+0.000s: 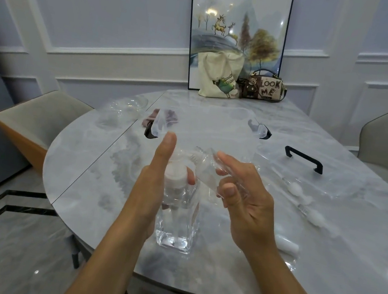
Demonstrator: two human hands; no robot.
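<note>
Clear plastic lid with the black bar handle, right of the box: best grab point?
Probably the black bar handle, from straight above: the clear plastic lid lies flat on the marble table and the bar stands raised, leaving room for fingers to hook under. Free the right hand of its small clear bottle first.

Left hand [150, 185] fingers mostly hidden behind square bottle [176, 231]; small bottle [205, 171] blurred.

Marble table [101, 163] with tote bag [219, 75], handbag [263, 87], clear box [206, 123]
</note>
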